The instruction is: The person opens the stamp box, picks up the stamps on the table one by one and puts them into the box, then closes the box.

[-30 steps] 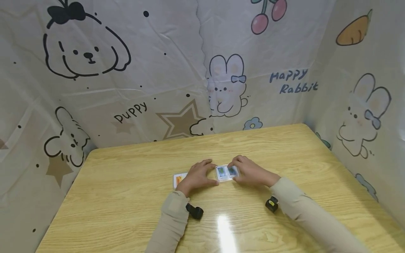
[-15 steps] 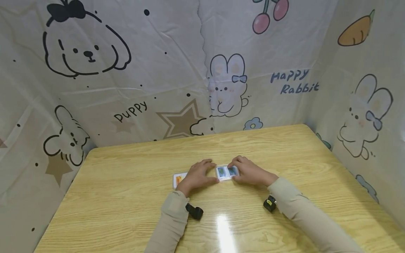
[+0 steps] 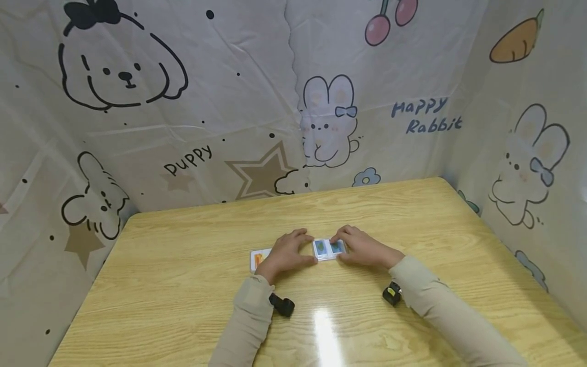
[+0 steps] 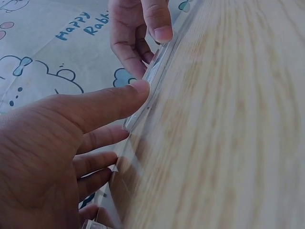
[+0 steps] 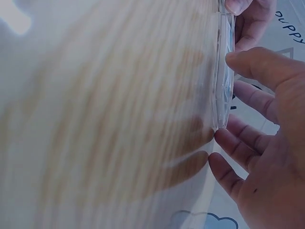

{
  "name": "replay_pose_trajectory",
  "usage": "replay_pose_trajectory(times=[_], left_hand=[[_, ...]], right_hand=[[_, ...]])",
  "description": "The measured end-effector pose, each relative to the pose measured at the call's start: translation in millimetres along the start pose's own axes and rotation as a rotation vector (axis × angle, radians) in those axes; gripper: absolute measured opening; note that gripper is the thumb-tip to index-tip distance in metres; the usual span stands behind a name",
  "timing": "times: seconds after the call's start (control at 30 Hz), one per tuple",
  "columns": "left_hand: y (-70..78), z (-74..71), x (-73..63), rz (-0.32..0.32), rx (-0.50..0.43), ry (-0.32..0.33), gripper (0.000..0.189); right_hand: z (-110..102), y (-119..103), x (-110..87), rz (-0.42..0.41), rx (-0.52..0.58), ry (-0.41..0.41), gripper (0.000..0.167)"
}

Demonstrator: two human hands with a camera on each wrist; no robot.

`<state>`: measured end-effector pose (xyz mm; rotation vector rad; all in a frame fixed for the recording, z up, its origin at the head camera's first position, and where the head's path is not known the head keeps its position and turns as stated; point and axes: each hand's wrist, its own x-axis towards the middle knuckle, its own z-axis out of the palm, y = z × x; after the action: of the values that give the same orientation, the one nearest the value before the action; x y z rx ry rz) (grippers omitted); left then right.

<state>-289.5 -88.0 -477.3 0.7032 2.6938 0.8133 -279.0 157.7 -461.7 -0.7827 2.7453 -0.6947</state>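
A flat, clear plastic case point(image 3: 322, 249) with two small blue-green pictures lies on the wooden table between both hands. My left hand point(image 3: 285, 253) holds its left end, thumb at the near corner and index finger at the far corner. In the left wrist view, the left thumb point(image 4: 136, 89) touches the edge of the case point(image 4: 155, 71). Around the right end curls my right hand point(image 3: 364, 248), index finger over the top and thumb at the near edge. The right wrist view shows the right thumb point(image 5: 238, 61) against the case's side.
Partly hidden behind the left hand lies another flat case point(image 3: 258, 259) with an orange picture. The wooden table point(image 3: 183, 285) meets cartoon-printed cloth walls at its back and sides. A black wrist device point(image 3: 282, 305) sits at the left cuff, another point(image 3: 392, 293) at the right.
Both hands stay at the clear case, with hardly any finger movement. The right forearm has shifted very slightly left.
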Motion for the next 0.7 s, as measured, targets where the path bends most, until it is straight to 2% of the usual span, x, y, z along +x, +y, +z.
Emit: replay_pose_trajectory(times=[0.43,0.7], left_hand=[[-0.1,-0.4,0.8,-0.017,0.026,-0.003,0.063],[3.1,-0.8,-0.7,-0.019,-0.012,-0.010,0.075]], right_hand=[[1.5,1.5,1.9,0.004,-0.010,0.003,0.041],[0.9,-0.9,-1.1,0.019,-0.036,0.002,0.051]])
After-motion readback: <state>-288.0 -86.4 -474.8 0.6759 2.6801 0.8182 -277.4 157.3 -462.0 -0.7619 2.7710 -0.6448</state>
